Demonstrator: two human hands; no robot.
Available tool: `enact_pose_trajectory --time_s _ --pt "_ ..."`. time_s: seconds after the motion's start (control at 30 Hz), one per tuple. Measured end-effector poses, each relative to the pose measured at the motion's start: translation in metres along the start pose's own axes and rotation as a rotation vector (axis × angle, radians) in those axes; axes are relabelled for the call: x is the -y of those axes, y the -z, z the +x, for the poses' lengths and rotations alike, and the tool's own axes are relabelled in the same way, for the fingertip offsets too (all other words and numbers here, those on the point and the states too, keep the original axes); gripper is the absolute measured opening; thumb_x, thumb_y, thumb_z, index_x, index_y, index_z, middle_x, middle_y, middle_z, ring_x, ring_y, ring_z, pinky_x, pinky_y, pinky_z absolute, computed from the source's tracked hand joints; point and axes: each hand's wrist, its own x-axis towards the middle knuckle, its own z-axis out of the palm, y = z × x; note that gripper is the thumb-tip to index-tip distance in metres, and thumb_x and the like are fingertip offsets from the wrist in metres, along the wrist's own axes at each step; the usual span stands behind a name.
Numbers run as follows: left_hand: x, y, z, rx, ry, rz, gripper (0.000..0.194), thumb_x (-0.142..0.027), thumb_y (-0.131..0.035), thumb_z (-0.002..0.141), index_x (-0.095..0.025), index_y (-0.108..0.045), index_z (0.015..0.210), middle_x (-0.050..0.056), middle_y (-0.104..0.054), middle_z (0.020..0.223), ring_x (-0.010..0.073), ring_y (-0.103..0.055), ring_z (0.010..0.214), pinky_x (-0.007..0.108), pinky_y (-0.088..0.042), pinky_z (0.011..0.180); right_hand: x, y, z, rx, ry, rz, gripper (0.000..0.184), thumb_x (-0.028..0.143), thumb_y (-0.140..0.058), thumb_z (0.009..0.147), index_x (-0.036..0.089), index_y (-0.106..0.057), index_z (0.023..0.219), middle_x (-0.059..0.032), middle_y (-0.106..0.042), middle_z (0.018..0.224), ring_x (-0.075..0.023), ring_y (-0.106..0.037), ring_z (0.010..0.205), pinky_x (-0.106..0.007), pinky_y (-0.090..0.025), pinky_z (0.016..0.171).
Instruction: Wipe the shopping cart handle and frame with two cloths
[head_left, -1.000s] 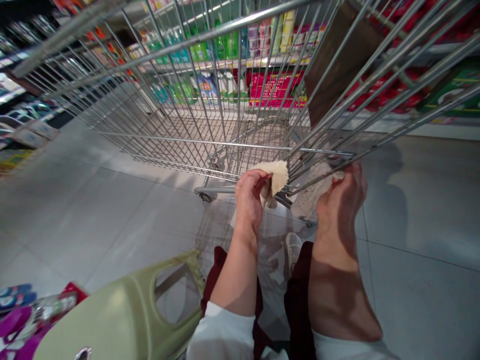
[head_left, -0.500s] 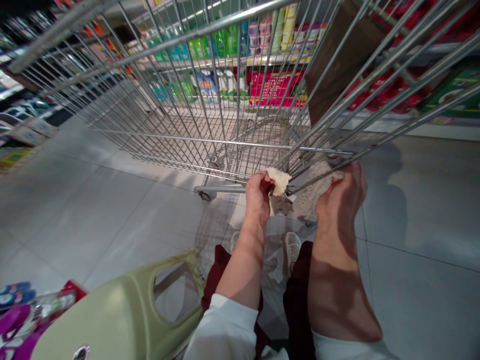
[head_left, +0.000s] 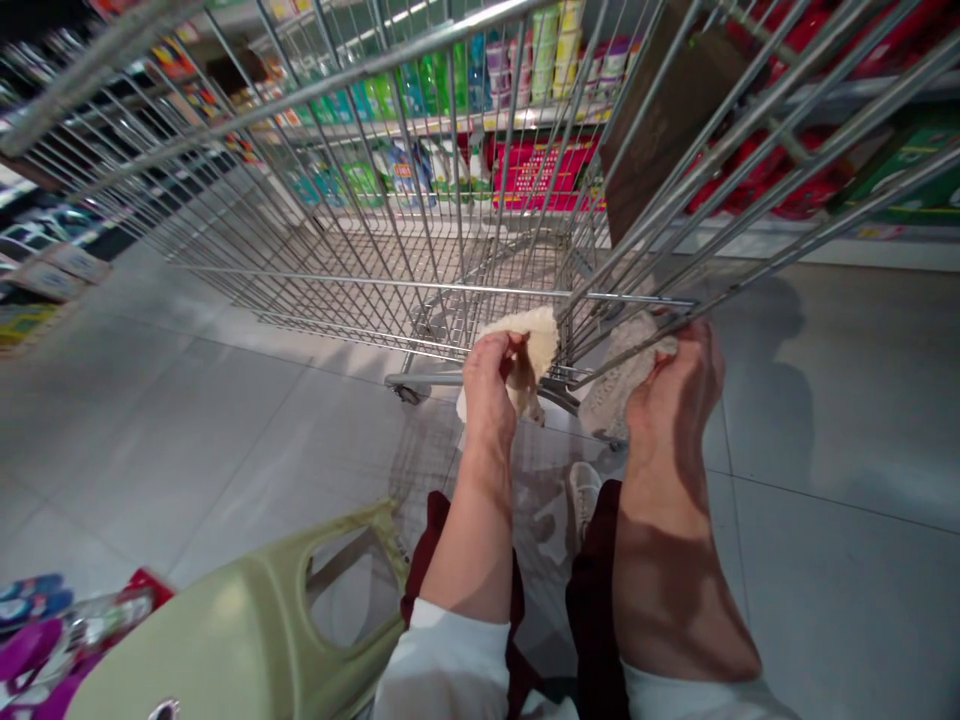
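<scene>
Head view, with 12 o'clock straight ahead: bare tiled floor (head_left: 840,430) opens out at 3 to 4 o'clock and again at 9, while the wire shopping cart (head_left: 450,287) spans 10 to 2, its lower rails running close to both hands. The left hand (head_left: 493,378), near centre, has its grip closed on a soft cream cloth (head_left: 544,330) with a scalloped edge. Just right of it, the right hand (head_left: 679,372) has its grip pinching a rumpled, nubbly greyish cloth (head_left: 616,385) by the rail ends; whether those fingers touch metal I can't tell. A smooth, rounded olive-green plastic shell (head_left: 202,630) with a cut-out takes up 7 to 8 o'clock, near the left forearm. Through the wires at 12, a shelf (head_left: 480,122) holds green bottles (head_left: 448,80), stacked tubs (head_left: 566,60) and, lower, magenta packs (head_left: 541,175).
</scene>
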Motion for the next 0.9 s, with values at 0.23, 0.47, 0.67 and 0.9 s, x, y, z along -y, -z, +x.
enact_pose_trajectory --time_s 0.23,0.47,0.67,0.9 --pt "0.015 0.003 0.008 -0.156 0.155 -0.026 0.013 -0.027 -0.072 0.068 -0.017 -0.063 0.068 -0.004 -0.058 0.068 0.0072 -0.053 0.061 0.021 -0.041 0.065 0.002 0.0 -0.002 0.015 0.011 -0.023 0.008 0.023 -0.063 0.078 0.017 -0.059 0.081 0.008 -0.062 0.075 -0.0059 -0.059 0.071 -0.017 -0.051 0.067" --pt "-0.002 -0.009 -0.011 0.148 -0.1 0.004 0.01 -0.029 -0.077 0.077 -0.02 -0.074 0.081 0.002 -0.07 0.09 0.0147 -0.064 0.086 0.026 -0.047 0.085 -0.004 0.004 0.002 0.025 0.038 -0.113 0.007 0.029 -0.06 0.084 0.022 -0.061 0.082 0.0042 -0.062 0.083 -0.0084 -0.058 0.075 -0.022 -0.054 0.071" --pt "0.012 -0.002 0.003 0.054 0.024 -0.014 0.013 -0.025 -0.074 0.075 -0.021 -0.062 0.074 -0.003 -0.06 0.071 0.0101 -0.054 0.064 0.022 -0.043 0.065 -0.003 0.007 0.002 0.051 0.077 -0.167 0.019 0.029 -0.057 0.086 0.022 -0.057 0.068 0.0053 -0.059 0.077 -0.0081 -0.061 0.08 -0.021 -0.056 0.074" --pt "0.022 0.0 0.0 0.056 -0.212 0.306 0.022 -0.012 -0.074 0.073 -0.023 -0.065 0.089 -0.001 -0.063 0.09 0.0126 -0.056 0.082 0.021 -0.043 0.077 -0.007 0.01 0.004 0.038 0.124 -0.218 0.016 0.033 -0.056 0.086 0.024 -0.059 0.073 0.0039 -0.059 0.082 -0.0105 -0.06 0.082 -0.025 -0.056 0.078"
